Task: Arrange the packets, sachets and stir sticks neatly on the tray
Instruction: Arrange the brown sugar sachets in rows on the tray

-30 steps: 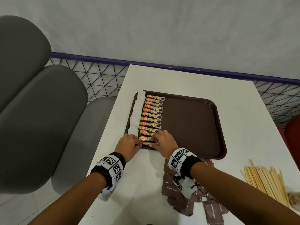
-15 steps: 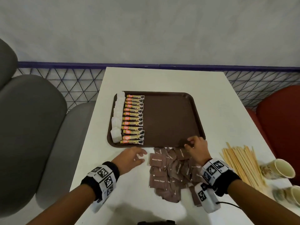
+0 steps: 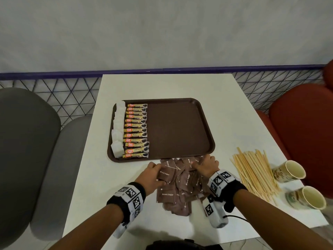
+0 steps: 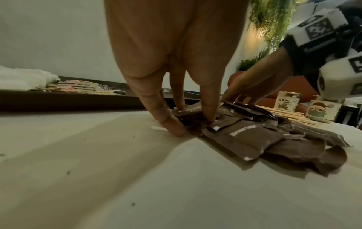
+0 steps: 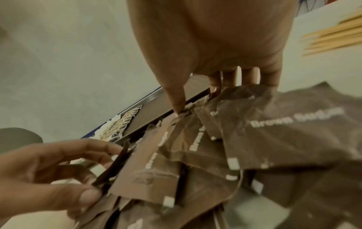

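Seen from above: white table (image 3: 225,98) carrying a dark brown rectangular plastic tray (image 3: 180,127) with rounded corners and a raised rim. Lined along the tray's left edge, a column of white, soft-looking sachets (image 3: 118,127); just right of them, a neat column of glossy yellow-and-brown granule stick packets (image 3: 137,130), lettering mostly too small to read. Rest of the tray bare.

Heaped on the table just near of the tray, a loose pile of flat, matte brown paper sachets printed "Brown Sugar" (image 3: 180,186), overlapping and crumpled. Left hand (image 3: 150,175) at the pile's left edge, fingers (image 4: 207,108) curled round a sachet, pinching it with the thumb. Right hand (image 3: 206,165) at the pile's far right corner, fingertips (image 5: 177,106) bent down onto the sachets; actual grasp hard to make out.

To the right, a fanned bundle of pale wooden stir sticks (image 3: 252,174). Beyond those, two printed paper cups (image 3: 295,181) lying on their sides, partly blurred.
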`<state>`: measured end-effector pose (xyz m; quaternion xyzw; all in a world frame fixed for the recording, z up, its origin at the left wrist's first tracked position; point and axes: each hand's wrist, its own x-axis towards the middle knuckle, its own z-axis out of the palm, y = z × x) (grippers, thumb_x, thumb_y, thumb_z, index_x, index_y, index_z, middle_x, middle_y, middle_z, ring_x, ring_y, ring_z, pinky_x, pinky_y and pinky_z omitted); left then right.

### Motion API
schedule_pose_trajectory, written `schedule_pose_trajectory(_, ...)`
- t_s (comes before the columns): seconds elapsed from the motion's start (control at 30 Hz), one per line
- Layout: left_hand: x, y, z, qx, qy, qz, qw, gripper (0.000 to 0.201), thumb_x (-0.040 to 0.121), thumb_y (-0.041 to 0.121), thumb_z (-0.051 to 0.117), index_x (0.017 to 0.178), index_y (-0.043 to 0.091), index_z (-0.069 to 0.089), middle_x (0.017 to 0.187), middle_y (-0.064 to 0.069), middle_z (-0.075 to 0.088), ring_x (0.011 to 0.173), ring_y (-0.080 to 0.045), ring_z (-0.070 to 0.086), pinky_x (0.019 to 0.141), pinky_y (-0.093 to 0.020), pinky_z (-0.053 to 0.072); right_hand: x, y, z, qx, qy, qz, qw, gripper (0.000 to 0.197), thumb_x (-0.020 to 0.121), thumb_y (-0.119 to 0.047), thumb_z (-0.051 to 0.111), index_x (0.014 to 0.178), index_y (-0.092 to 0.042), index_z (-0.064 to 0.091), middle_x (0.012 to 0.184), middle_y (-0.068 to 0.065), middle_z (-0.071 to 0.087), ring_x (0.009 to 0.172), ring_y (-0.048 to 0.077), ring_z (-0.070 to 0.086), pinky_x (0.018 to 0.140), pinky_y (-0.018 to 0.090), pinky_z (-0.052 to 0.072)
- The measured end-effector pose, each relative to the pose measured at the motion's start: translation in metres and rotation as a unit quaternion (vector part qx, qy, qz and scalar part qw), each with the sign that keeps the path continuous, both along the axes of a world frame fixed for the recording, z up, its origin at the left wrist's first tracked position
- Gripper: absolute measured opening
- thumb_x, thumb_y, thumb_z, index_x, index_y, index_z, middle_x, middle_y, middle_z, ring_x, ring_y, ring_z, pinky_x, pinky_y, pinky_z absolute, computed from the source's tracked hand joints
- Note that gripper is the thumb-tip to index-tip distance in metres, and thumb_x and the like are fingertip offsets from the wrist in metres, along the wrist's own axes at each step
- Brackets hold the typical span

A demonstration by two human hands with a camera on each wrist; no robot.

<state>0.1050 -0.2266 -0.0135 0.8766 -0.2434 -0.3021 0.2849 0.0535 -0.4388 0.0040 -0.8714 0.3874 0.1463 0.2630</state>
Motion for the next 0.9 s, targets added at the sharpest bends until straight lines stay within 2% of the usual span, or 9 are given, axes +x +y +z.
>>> schedule_pose_trajectory(0.17,-0.005,-0.007,-0.002,-0.012,-0.019,-0.006,1.0,0.058,0.082,0.012,0.062,0.136,0.021,0.041,0.125,-0.007,0.04,0.114,-0.022,0.05,0.095,-0.02,0.038,0.003,0.011,0.0,0.066,-0.056,0.007,0.996,0.042,0.078,-0.022,0.067,0.113,-0.007,0.049,0.12,0.014,0.053,0.115,0.033,0.046,0.093,0.035,0.038)
schedule_pose_trajectory(0.23,-0.006,-0.007,-0.004,-0.027,-0.028,-0.004,0.999,0.055,0.082,0.01,0.062,0.134,0.019,0.044,0.125,-0.008,0.04,0.113,-0.022,0.05,0.094,-0.018,0.037,0.005,0.018,0.0,0.059,-0.077,-0.003,0.995,0.034,0.082,-0.018,0.062,0.112,-0.007,0.052,0.121,0.013,0.054,0.116,0.031,0.047,0.096,0.036,0.037)
schedule_pose_trajectory(0.3,-0.009,-0.006,-0.004,-0.038,-0.036,-0.003,0.999,0.053,0.082,0.008,0.062,0.132,0.018,0.047,0.125,-0.008,0.041,0.112,-0.021,0.05,0.093,-0.017,0.037,0.007,0.026,0.002,0.048,-0.087,-0.019,0.995,0.033,0.084,-0.021,0.06,0.113,-0.006,0.052,0.123,0.012,0.053,0.117,0.031,0.045,0.101,0.039,0.036)
schedule_pose_trajectory(0.37,-0.011,-0.006,-0.006,-0.046,-0.042,0.0,0.998,0.052,0.082,0.007,0.061,0.131,0.019,0.048,0.124,-0.007,0.041,0.111,-0.021,0.05,0.093,-0.018,0.039,0.008,0.031,0.006,0.061,-0.074,0.0,0.995,0.05,0.079,-0.033,0.068,0.117,-0.008,0.048,0.123,0.01,0.05,0.119,0.03,0.043,0.103,0.04,0.035)
schedule_pose_trajectory(0.43,-0.012,-0.006,-0.006,-0.051,-0.046,0.002,0.998,0.052,0.082,0.008,0.061,0.13,0.021,0.048,0.123,-0.006,0.041,0.11,-0.021,0.051,0.092,-0.02,0.042,0.009,0.032,0.008,0.069,-0.049,0.061,0.995,0.073,0.066,-0.048,0.076,0.119,-0.011,0.042,0.124,0.009,0.048,0.12,0.029,0.041,0.103,0.04,0.036)
schedule_pose_trajectory(0.5,-0.012,-0.006,-0.006,-0.052,-0.053,0.002,0.997,0.05,0.082,0.008,0.061,0.129,0.021,0.049,0.123,-0.006,0.041,0.11,-0.021,0.051,0.093,-0.022,0.042,0.009,0.035,0.008,0.055,-0.027,0.124,0.99,0.081,0.06,-0.052,0.078,0.119,-0.014,0.036,0.125,0.008,0.047,0.12,0.028,0.041,0.101,0.043,0.038)
schedule_pose_trajectory(0.67,-0.014,-0.007,-0.007,-0.056,-0.054,0.027,0.997,0.049,0.083,0.012,0.062,0.129,0.021,0.046,0.124,-0.005,0.042,0.111,-0.021,0.052,0.095,-0.024,0.043,0.016,0.045,0.009,0.073,-0.035,0.193,0.978,0.062,0.07,-0.04,0.075,0.111,-0.019,0.033,0.125,0.004,0.048,0.119,0.027,0.042,0.099,0.045,0.035)
schedule_pose_trajectory(0.77,-0.015,-0.009,-0.007,-0.063,-0.046,0.041,0.996,0.05,0.083,0.013,0.062,0.129,0.019,0.045,0.127,-0.004,0.041,0.113,-0.021,0.052,0.098,-0.027,0.043,0.02,0.047,0.009,0.108,-0.025,0.227,0.968,0.068,0.064,-0.038,0.08,0.108,-0.021,0.031,0.125,0.004,0.046,0.118,0.027,0.041,0.1,0.047,0.038)
schedule_pose_trajectory(0.9,-0.016,-0.01,-0.006,-0.077,-0.045,0.069,0.994,0.041,0.083,0.013,0.061,0.121,0.013,0.045,0.121,-0.004,0.04,0.104,-0.021,0.053,0.091,-0.024,0.043,0.023,0.053,0.002,0.112,-0.045,0.269,0.955,0.057,0.069,-0.04,0.072,0.098,-0.027,0.025,0.106,0.005,0.055,0.103,0.033,0.054,0.09,0.042,0.046)
